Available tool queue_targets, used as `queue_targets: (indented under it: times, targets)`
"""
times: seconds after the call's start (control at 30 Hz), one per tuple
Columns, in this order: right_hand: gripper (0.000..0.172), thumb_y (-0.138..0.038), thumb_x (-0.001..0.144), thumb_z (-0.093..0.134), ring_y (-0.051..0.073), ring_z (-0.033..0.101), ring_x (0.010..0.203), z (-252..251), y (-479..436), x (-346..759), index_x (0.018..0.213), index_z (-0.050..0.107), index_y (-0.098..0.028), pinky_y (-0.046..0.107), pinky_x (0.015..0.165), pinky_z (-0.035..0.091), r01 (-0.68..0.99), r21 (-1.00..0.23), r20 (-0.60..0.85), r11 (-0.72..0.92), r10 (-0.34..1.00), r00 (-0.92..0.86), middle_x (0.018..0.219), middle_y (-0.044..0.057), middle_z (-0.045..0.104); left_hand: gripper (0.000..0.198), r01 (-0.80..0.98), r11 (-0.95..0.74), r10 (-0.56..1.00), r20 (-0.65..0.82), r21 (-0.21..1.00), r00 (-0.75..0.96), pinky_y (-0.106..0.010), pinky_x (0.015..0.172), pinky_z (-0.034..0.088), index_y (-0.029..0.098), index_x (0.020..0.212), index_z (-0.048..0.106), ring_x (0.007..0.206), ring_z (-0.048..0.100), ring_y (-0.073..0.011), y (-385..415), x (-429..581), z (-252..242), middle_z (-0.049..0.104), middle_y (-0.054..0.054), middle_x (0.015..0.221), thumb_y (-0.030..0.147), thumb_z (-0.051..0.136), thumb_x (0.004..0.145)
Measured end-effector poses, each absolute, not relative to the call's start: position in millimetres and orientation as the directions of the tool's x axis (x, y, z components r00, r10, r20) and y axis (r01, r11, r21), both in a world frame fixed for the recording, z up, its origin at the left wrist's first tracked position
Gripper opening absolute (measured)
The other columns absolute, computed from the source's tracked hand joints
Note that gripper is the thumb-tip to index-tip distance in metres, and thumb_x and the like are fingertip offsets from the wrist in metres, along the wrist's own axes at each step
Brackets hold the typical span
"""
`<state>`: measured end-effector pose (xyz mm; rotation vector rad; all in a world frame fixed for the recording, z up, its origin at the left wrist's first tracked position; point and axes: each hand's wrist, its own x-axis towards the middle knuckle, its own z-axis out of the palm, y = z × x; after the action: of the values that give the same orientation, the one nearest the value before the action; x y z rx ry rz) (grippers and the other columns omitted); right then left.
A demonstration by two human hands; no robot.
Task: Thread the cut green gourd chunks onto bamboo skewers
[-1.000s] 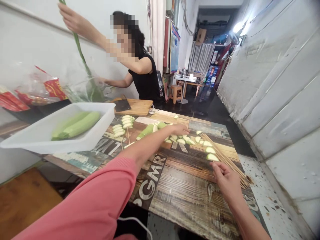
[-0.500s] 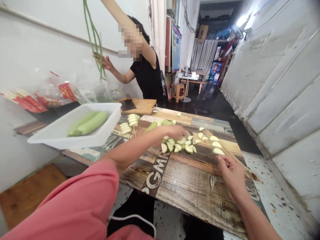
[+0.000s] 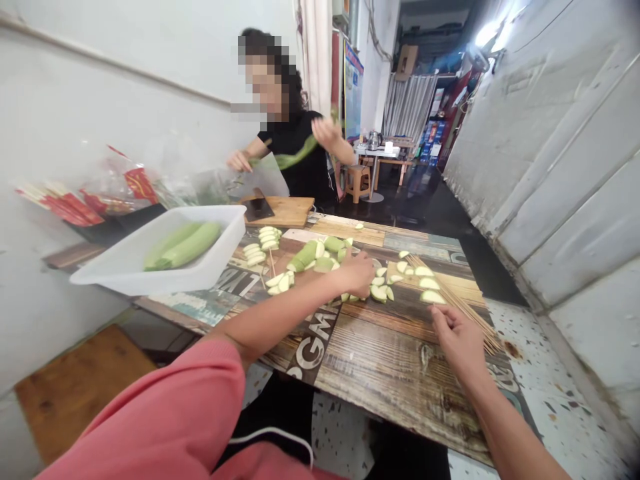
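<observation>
Bearing 3 squash slices [image 3: 429, 284], a hidden skewer (seemingly) is pinched by the right hand [image 3: 463, 340]; any grip by the left hand [image 3: 359, 272] is unclear.

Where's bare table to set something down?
Bare: the near tabletop, between vegetable slices, right hand and near edge; also the far right corner beyond the skewers. Crowded: the middle, left hand at slices, and left, by the white tray.

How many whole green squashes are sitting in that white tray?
2. They lie side by side in the white tray: the front squash and, partly covered by it, the back squash. The tray's near wall might hide something more.
</observation>
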<state>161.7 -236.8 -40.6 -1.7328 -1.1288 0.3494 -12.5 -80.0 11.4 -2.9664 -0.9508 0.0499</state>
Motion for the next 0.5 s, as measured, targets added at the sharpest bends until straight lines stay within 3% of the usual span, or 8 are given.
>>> queue_targets:
  times: [0.17, 0.3, 0.43, 0.5]
  targets:
    - [0.037, -0.045, 0.076, 0.048, 0.015, 0.05, 0.05, -40.5, -238.0, 161.1, 0.081, 0.066, -0.014, 0.025, 0.05, 0.034, 0.574, -0.814, 0.267, -0.091, 0.819, 0.508, 0.055, 0.001, 0.059, 0.022, 0.658, -0.751, 0.66, -0.031, -0.053, 0.75, -0.055, 0.095, 0.019, 0.014, 0.082, 0.067, 0.102, 0.042, -0.0322, -82.1, 0.3, 7.7, 0.06, -0.015, 0.101, 0.014, 0.066, 0.06]
    - [0.036, -0.044, 0.077, 0.047, 0.016, 0.053, 0.054, -41.9, -237.0, 158.2, 0.079, 0.066, -0.014, 0.025, 0.053, 0.036, 0.595, -0.801, 0.286, -0.067, 0.83, 0.478, 0.06, 0.003, 0.062, 0.023, 0.641, -0.766, 0.642, -0.076, -0.041, 0.763, -0.045, 0.087, 0.033, 0.012, 0.079, 0.066, 0.098, 0.048, -0.034, -74.9, 2.9, 8.5, 0.061, -0.018, 0.095, 0.017, 0.071, 0.056]
    - [0.031, -0.037, 0.08, 0.045, 0.016, 0.057, 0.061, -39.8, -237.8, 151.5, 0.077, 0.066, -0.014, 0.024, 0.058, 0.038, 0.616, -0.788, 0.324, -0.016, 0.839, 0.437, 0.067, 0.005, 0.066, 0.018, 0.599, -0.798, 0.6, -0.165, -0.061, 0.783, -0.031, 0.074, 0.04, 0.014, 0.069, 0.065, 0.086, 0.056, -0.0271, -62.6, -4.7, 20.7, 0.064, -0.014, 0.09, 0.023, 0.073, 0.055]
    - [0.03, -0.033, 0.082, 0.042, 0.015, 0.057, 0.062, -36.6, -239.9, 147.1, 0.076, 0.065, -0.014, 0.023, 0.059, 0.037, 0.634, -0.773, 0.339, -0.012, 0.837, 0.43, 0.068, 0.004, 0.066, 0.012, 0.631, -0.774, 0.631, -0.125, -0.043, 0.766, -0.026, 0.068, 0.04, 0.016, 0.067, 0.065, 0.079, 0.058, -0.0215, -59.7, -8.3, 35.2, 0.065, -0.008, 0.083, 0.024, 0.07, 0.06]
